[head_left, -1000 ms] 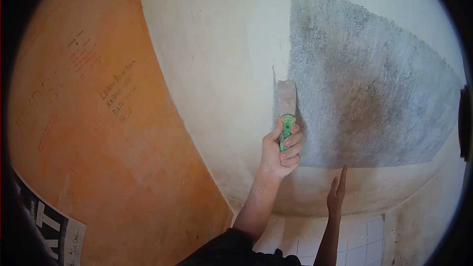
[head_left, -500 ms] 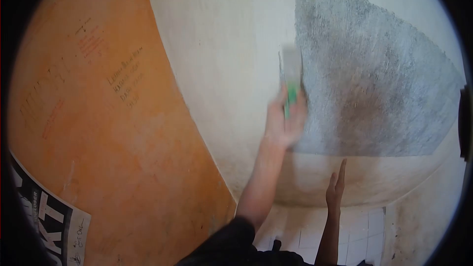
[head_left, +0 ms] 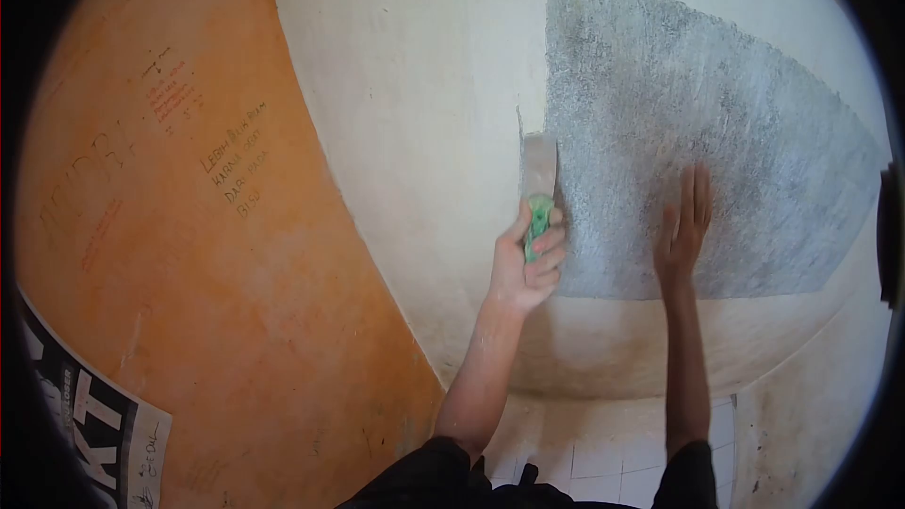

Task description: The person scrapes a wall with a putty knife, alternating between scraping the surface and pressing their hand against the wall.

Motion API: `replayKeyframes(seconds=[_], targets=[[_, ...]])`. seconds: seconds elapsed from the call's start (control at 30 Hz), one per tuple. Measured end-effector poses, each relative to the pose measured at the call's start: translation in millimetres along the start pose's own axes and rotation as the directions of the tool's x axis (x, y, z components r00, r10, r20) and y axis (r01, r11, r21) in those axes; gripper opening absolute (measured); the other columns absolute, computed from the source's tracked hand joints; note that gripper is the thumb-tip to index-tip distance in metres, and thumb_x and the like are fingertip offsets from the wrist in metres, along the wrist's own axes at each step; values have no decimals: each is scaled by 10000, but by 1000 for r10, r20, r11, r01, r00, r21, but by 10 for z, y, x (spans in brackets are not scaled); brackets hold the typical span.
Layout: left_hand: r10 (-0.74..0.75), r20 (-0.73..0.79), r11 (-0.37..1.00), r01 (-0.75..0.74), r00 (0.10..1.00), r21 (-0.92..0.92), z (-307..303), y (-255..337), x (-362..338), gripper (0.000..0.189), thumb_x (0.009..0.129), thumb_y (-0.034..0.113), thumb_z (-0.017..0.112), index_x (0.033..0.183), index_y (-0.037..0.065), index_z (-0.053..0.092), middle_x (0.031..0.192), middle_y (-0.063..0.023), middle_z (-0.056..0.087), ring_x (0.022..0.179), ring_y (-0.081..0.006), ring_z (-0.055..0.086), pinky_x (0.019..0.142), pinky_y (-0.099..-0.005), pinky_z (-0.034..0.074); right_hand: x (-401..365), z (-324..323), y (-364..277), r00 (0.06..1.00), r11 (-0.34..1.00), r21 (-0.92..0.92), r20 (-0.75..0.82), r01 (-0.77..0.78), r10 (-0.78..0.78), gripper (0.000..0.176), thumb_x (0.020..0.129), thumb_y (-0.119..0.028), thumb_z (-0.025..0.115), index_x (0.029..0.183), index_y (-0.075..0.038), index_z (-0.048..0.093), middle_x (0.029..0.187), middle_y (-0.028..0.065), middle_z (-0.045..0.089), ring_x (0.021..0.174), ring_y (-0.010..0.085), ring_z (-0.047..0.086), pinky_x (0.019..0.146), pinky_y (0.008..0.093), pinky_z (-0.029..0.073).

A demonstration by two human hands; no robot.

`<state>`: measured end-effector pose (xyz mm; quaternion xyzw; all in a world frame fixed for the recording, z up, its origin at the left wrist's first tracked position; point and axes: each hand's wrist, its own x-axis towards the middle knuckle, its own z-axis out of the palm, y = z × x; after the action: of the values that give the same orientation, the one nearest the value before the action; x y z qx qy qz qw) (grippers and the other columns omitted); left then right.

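My left hand (head_left: 530, 269) is wrapped round the green handle of a scraper (head_left: 540, 165). Its flat metal blade points up and lies over the left edge of a grey patch (head_left: 613, 132) on the pale wall (head_left: 415, 113). A thin dark line runs up the wall by the blade's left side. My right hand (head_left: 685, 226) holds nothing; its fingers stretch upward, slightly apart, over the lower part of the grey patch.
An orange wall (head_left: 236, 320) with handwriting on it meets the pale wall at a corner on the left. At lower left hangs a black-and-white poster (head_left: 99, 434). White floor tiles (head_left: 603, 462) show below, and a dark object (head_left: 888, 236) stands at the right edge.
My left hand has drawn the scraper down and slightly left along the patch's edge. My right hand has risen from below the patch to in front of it.
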<state>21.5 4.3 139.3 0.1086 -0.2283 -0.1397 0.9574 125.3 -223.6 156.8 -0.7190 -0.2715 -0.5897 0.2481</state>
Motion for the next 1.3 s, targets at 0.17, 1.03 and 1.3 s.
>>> replayKeyframes(seconds=[0.17,1.03,1.3], targets=[[56,-61,996,-51,997,79,188,-43,130,429,1013,461,372,981,67,536,633,23,407,392,-66,308,305,-211,200,790,459,152,981,975,-187,-129,118,-143,478,1014,-308,354,1447,-111,399,1512,119,354,1430,313,249,1153,526,121],[-60,-33,986,54,998,-157,-86,-10,-13,426,1006,480,372,937,83,511,645,9,422,377,-88,323,303,-218,226,851,585,279,958,943,-302,-200,141,-207,462,1011,-327,337,1450,-200,407,1516,49,362,1430,271,261,1155,550,122],[-87,-62,979,73,994,-192,-72,58,-120,430,1008,474,374,933,75,516,641,13,429,376,-85,314,301,-210,221,864,582,250,959,945,-300,-206,128,-195,469,1014,-353,310,1440,-194,424,1513,47,368,1428,272,264,1158,546,113]])
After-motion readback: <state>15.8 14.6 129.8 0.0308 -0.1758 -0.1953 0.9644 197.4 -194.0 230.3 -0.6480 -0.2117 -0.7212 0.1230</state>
